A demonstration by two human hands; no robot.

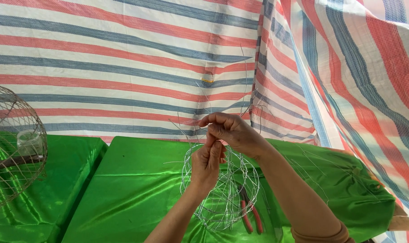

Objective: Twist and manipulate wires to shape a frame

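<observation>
The person's left hand and right hand meet at the top of a round wire ball frame. Both hands pinch thin silver wire there. The left fingers are shut tight on a wire at the top of the frame, with the thumb pointing up. The right hand sits just above it, fingers curled down and closed on the same bunch of wire. The two hands touch each other.

Loose wire ends stick up and out around the grip, to the left and above it. The frame hangs below the hands, held up over the green cloth table. Under the frame, a little to the right, lie pliers with red handles on the cloth. More thin wires lie farther right on the cloth.

Left of the grip the cloth is bare, so there is room that way. Far to the left sits a big wire basket frame. A small clear jar shows through its bars. Behind it all hangs a striped tarp in red, blue and white.
</observation>
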